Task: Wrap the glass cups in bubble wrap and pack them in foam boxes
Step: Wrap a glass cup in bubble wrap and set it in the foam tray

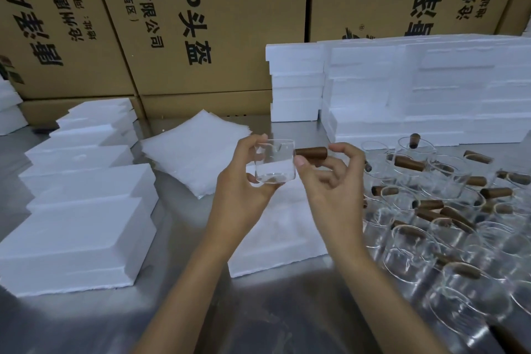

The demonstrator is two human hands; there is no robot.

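clear glass cup [274, 162], short, brown wooden side handle [311, 152]

Background: large brown cardboard cartons [184, 23] stacked along the back, printed with black Chinese characters, the print turned sideways or upside down. Work surface: grey metal table [178, 290], dull sheen with soft reflections, running from the cartons to the near edge.

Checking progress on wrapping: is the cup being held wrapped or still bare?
Bare. The glass cup shows clear between left hand and right hand; no bubble wrap on it.
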